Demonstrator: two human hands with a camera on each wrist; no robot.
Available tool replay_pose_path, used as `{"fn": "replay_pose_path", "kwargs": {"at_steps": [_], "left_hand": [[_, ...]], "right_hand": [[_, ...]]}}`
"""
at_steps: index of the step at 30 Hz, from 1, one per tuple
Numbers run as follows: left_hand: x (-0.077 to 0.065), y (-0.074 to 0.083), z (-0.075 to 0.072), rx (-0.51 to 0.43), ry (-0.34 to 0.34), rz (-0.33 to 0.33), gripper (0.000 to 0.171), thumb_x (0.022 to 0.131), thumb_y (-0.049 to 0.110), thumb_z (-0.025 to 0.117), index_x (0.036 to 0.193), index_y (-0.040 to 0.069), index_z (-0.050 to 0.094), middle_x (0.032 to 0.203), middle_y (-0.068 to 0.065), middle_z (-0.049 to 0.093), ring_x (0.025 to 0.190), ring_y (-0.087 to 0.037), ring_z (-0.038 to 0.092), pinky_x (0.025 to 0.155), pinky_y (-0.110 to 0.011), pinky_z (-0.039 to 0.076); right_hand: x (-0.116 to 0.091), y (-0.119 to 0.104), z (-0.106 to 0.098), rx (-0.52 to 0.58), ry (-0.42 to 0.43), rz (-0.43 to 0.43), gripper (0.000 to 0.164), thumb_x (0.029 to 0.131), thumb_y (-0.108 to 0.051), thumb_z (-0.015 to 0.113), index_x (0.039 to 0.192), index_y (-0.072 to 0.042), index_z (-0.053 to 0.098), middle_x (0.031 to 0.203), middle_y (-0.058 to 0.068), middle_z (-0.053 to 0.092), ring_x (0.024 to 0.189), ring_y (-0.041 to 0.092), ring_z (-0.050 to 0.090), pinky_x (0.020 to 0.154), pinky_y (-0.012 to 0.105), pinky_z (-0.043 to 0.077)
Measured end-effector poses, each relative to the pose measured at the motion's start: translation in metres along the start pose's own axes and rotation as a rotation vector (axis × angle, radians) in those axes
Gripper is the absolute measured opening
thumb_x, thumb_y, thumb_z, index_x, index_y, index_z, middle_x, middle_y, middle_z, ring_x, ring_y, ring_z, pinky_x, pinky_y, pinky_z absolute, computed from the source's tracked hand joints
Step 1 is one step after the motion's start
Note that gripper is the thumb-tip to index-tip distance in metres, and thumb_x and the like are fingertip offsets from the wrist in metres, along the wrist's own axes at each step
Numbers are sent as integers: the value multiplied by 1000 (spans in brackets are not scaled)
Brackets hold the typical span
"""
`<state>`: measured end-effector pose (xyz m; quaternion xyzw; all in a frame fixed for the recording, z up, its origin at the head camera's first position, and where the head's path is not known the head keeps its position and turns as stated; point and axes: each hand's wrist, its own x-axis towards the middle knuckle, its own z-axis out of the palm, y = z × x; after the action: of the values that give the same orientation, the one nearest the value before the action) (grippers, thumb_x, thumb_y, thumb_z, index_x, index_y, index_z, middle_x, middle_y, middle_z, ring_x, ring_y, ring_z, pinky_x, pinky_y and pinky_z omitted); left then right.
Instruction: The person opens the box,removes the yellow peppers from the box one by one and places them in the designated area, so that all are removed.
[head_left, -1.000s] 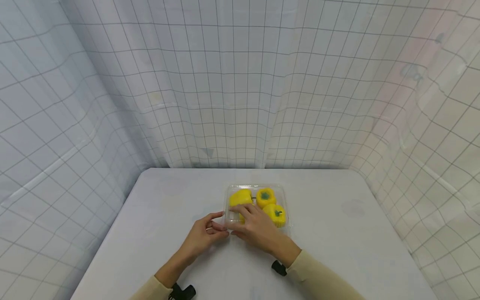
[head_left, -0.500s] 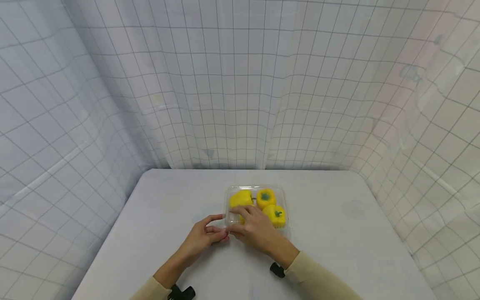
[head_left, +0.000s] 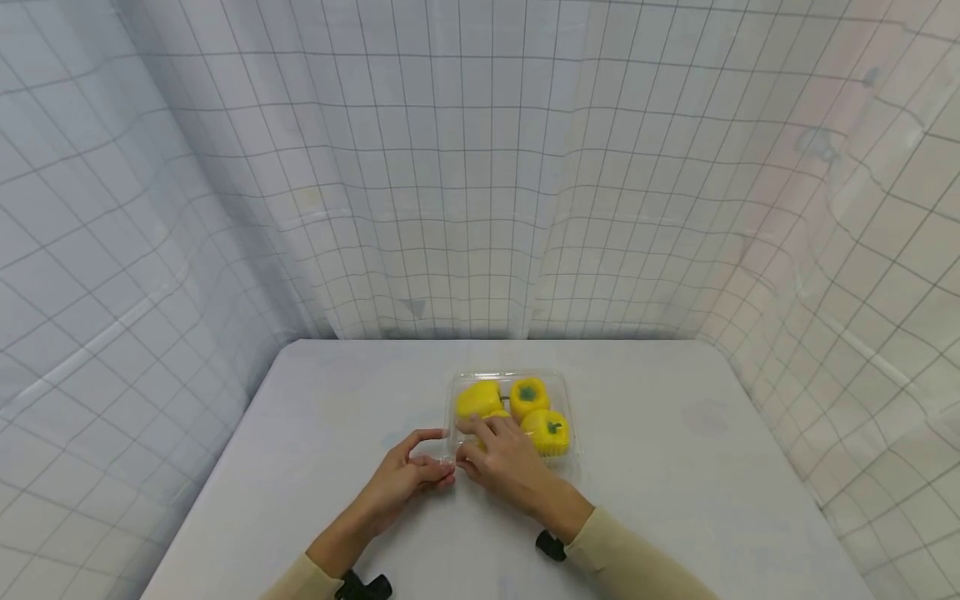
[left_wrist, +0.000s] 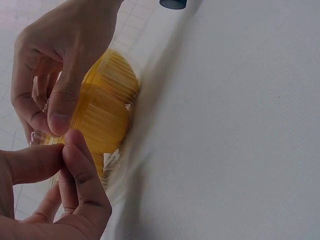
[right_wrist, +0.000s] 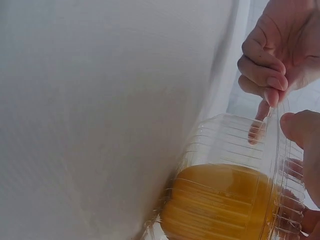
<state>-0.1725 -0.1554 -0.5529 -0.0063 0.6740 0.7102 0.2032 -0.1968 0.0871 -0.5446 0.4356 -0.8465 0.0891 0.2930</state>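
Note:
A clear plastic clamshell box with ribbed walls holds several yellow bell peppers. At its near left corner my left hand pinches the rim between thumb and fingers, the index finger stretched along the left side. My right hand reaches over the near side of the lid. Its fingers curl on the lid and its thumb holds at the rim, close to the left fingertips. In the left wrist view, both thumbs meet the rim near the same corner. The right hand partly hides one pepper.
The box stands on a white table. White curtains with a dark grid surround the table at the back and both sides. Dark wrist cameras sit at both cuffs.
Left thumb and fingertips have closed together on the box's corner. The right fingers have curled more and shifted slightly left, uncovering a bit more of the pepper beneath.

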Motion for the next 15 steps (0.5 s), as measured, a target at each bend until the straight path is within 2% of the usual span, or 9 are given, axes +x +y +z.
{"fn": "replay_pose_path", "kwargs": {"at_steps": [7, 15], "left_hand": [[-1, 2, 0, 4, 3, -5, 67, 110, 0, 72, 170, 3, 44, 105, -9, 86, 98, -14, 83, 95, -28, 70], [-2, 2, 0, 33, 11, 8, 68, 107, 0, 75, 169, 4, 46, 98, -6, 82, 96, -15, 81, 93, -28, 69]], "right_hand": [[1, -2, 1, -6, 6, 4, 19, 100, -29, 96, 113, -24, 83, 146, 5, 81, 121, 25, 80, 113, 43, 68], [3, -5, -2, 42, 15, 47, 19, 101, -24, 95, 112, -21, 80, 145, 5, 81, 119, 24, 80, 109, 40, 68]]}}
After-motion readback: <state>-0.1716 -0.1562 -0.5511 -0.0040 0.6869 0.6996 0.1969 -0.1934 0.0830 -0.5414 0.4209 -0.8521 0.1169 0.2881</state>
